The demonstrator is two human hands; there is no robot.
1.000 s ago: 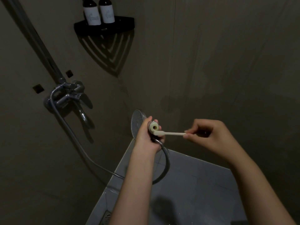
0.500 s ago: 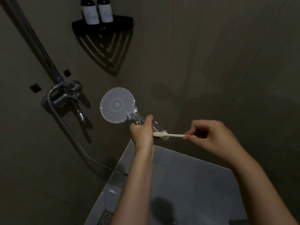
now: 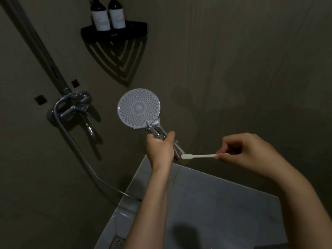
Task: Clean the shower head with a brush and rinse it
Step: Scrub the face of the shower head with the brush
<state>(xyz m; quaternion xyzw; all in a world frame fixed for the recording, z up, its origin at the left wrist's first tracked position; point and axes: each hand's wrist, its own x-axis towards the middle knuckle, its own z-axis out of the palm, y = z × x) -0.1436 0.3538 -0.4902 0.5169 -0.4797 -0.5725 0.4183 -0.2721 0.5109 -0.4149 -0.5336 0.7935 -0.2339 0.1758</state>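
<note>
A round chrome shower head with a white dotted spray face is turned towards me, held up in mid-air. My left hand grips its chrome handle just below the head. My right hand pinches the end of a small white brush, a toothbrush shape. The brush lies level, its bristle end beside the lower end of the handle, well below the spray face. The grey hose runs from the wall mixer down and behind my left forearm.
A chrome mixer tap with a spout sits on the left wall under a riser pipe. A black corner shelf holds two dark bottles. Pale floor tiles and a floor drain lie below.
My left hand has turned the shower head from edge-on to facing me and lifted it higher. The brush stayed near the lower end of the handle.
</note>
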